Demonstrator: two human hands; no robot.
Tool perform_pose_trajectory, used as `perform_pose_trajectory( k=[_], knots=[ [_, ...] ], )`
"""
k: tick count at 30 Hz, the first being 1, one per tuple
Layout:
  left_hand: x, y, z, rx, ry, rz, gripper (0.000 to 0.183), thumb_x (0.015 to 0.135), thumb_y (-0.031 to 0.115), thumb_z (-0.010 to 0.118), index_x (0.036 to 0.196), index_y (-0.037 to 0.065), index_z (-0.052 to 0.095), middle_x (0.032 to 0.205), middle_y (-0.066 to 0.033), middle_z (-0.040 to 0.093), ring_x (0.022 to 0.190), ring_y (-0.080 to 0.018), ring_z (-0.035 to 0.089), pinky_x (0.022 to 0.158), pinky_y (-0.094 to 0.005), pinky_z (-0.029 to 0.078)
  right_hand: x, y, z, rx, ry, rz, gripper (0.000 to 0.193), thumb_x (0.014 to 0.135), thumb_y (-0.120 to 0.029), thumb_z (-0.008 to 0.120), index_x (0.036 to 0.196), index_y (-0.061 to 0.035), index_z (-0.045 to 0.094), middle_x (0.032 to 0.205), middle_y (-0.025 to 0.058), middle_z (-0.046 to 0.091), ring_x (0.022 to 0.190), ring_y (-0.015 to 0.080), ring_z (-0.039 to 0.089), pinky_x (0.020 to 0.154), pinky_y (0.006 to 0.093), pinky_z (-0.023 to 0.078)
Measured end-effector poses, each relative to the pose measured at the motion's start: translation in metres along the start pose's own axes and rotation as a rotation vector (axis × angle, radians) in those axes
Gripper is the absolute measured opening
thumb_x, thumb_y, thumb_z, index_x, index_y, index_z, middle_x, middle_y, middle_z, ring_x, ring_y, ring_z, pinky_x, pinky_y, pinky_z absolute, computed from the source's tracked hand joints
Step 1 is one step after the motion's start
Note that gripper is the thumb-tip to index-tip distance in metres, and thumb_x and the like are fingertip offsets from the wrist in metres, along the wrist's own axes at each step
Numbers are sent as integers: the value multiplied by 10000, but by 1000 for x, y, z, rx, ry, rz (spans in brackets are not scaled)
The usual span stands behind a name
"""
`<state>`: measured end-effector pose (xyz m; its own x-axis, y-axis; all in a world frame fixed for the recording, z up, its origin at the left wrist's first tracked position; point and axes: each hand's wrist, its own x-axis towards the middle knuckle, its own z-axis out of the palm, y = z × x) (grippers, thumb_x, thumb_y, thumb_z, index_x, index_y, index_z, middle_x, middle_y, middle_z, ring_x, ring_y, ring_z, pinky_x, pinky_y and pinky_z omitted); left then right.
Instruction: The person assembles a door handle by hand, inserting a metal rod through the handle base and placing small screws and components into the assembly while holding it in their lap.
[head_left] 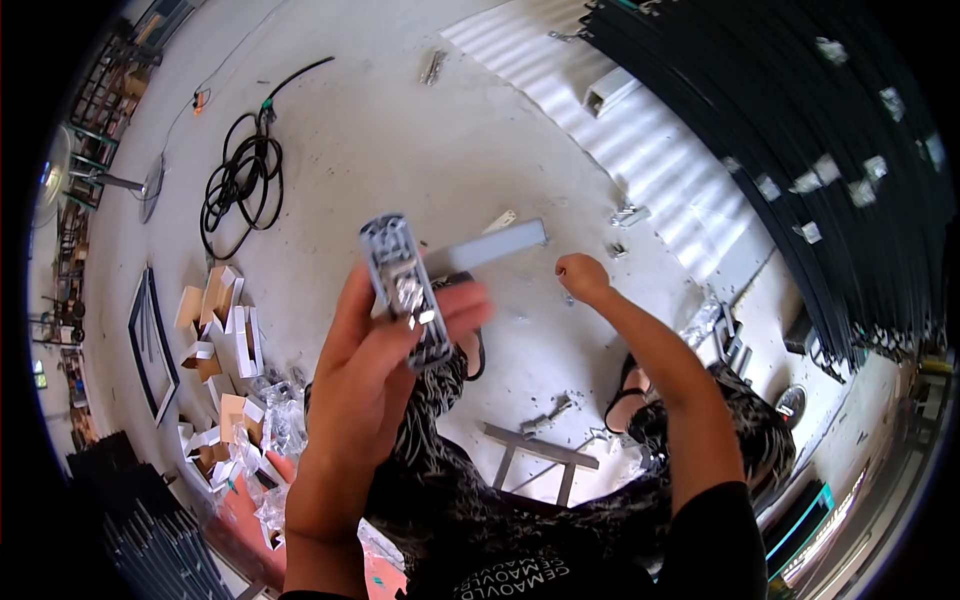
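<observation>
My left hand (365, 375) is raised in front of me, closed around a grey metal lever handle (408, 285). The handle's long rounded backplate stands upright in the grip, its hollow underside with shiny metal parts turned up toward me. Its flat grey lever (490, 248) points off to the right. My left fingertips are slightly blurred. Farther right, my right hand (583, 278) is held apart from the handle, with its fingers curled closed. Whatever those fingers hold, if anything, is hidden. Small metal pieces (628, 214) lie on the floor beyond the right hand.
Open cardboard boxes (248, 340) and clear plastic bags (285, 420) lie to my left, near a black frame (150, 345). A coiled black cable (245, 180) rests farther off. Long black bars (770, 130) are stacked at right beside a white corrugated sheet (640, 150). A metal stand (540, 447) is between my legs.
</observation>
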<state>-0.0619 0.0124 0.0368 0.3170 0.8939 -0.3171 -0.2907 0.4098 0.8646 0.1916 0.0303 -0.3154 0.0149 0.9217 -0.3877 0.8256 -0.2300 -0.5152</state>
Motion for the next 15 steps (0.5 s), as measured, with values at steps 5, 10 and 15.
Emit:
perform_pose_trajectory(
  k=[5, 10, 15],
  knots=[
    [6, 3, 0, -35, 113, -108, 502, 844, 45, 443, 1316, -69, 316, 1067, -389, 556, 988, -488, 599, 903, -607, 456, 69, 0, 68, -383, 212, -163, 113, 774, -122, 592, 826, -127, 692, 904, 56, 622, 887, 253, 606, 702, 380, 502],
    [14, 7, -1, -27, 162, -192, 537, 834, 53, 477, 1320, -76, 288, 1036, -427, 540, 939, -522, 603, 856, -616, 474, 101, -9, 90, -643, 241, -414, 78, 737, -153, 613, 765, -149, 686, 849, 26, 581, 887, 198, 566, 695, 348, 478],
    [25, 4, -16, -153, -58, -275, 509, 891, 41, 453, 1376, 11, 300, 1205, -309, 532, 1146, -432, 530, 1010, -571, 377, 81, 32, 89, -621, 234, -332, 89, 762, -143, 596, 752, -131, 683, 863, 37, 610, 920, 213, 593, 739, 352, 497]
  ],
)
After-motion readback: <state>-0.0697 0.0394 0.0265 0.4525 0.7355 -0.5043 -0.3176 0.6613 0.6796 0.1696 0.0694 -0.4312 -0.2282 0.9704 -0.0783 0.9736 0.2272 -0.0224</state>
